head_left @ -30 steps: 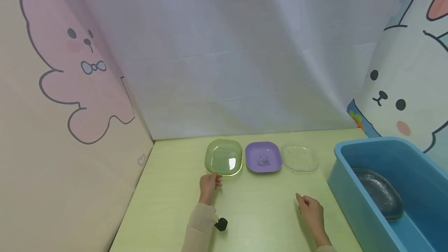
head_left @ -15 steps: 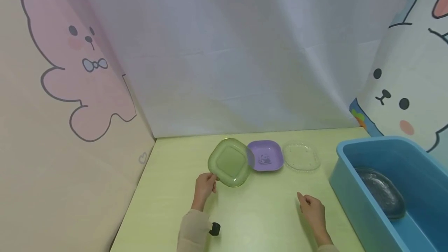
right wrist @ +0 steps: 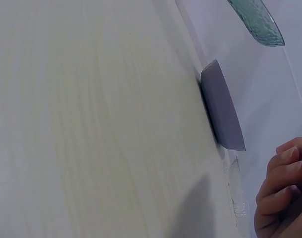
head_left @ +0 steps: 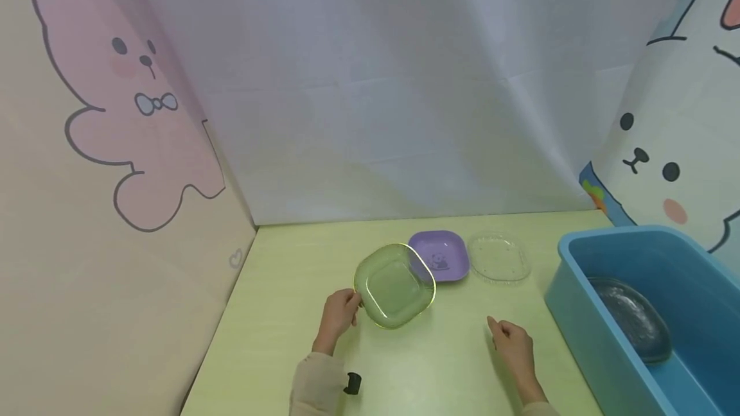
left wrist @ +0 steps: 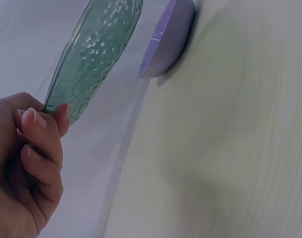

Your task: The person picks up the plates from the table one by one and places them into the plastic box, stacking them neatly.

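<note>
My left hand (head_left: pixel 340 312) pinches the left edge of a translucent green plate (head_left: pixel 394 286) with a gold rim. The plate is lifted off the table; in the left wrist view its dimpled underside (left wrist: pixel 99 54) shows, and the fingertips (left wrist: pixel 39 119) are at its edge. Behind the plate's right corner, partly covered by it in the head view, sits a purple dish (head_left: pixel 442 255) with a panda print. To the right of that lies a clear, scalloped-edge plate (head_left: pixel 498 258). My right hand (head_left: pixel 514 345) is over the table at right, fingers loosely curled, holding nothing.
A deep blue tub (head_left: pixel 613 313) stands at the right, with a dark glossy dish (head_left: pixel 630 320) inside it. A white cloth backdrop (head_left: pixel 370 114) rises behind the pale table (head_left: pixel 289 287). A rabbit-printed wall (head_left: pixel 162 159) borders the left side.
My left hand has lifted the green plate off its place at the left of the row and brought it right and nearer, across the purple dish's corner. The right hand has barely moved.
</note>
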